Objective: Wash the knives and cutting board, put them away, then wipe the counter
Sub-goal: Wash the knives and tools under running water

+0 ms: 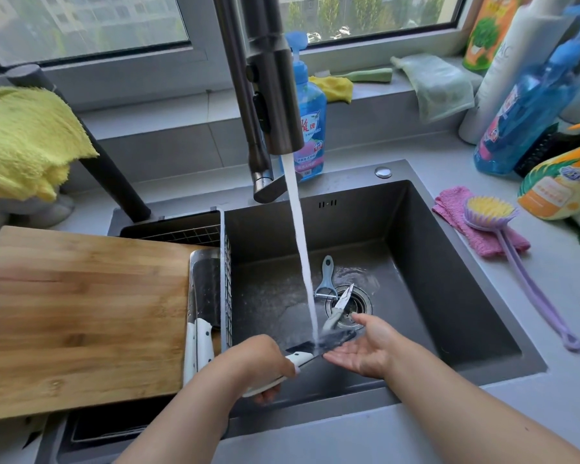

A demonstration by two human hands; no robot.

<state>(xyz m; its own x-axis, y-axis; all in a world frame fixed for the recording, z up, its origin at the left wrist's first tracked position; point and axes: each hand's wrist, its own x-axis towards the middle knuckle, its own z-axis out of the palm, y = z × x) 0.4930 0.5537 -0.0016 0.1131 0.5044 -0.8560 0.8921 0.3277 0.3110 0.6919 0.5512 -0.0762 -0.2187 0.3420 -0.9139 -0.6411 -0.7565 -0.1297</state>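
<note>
My left hand (262, 363) grips the white handle of a dark-bladed knife (329, 341) and holds the blade under the running water (302, 249). My right hand (365, 351) lies palm up with straight fingers under and against the blade. A small white-handled knife (339, 308) and a blue peeler (326, 279) lie on the sink bottom by the drain. Two more white-handled knives (200, 339) rest in the wire rack (227, 279) at the sink's left. The wooden cutting board (77, 316) lies over the left side.
The tall faucet (268, 95) stands over the dark sink (449, 262). A blue dish soap bottle (310, 128) stands behind it. A pink cloth (452, 209) and purple brush (516, 256) lie on the right counter beside spray bottles (529, 105). A yellow cloth (24, 139) hangs left.
</note>
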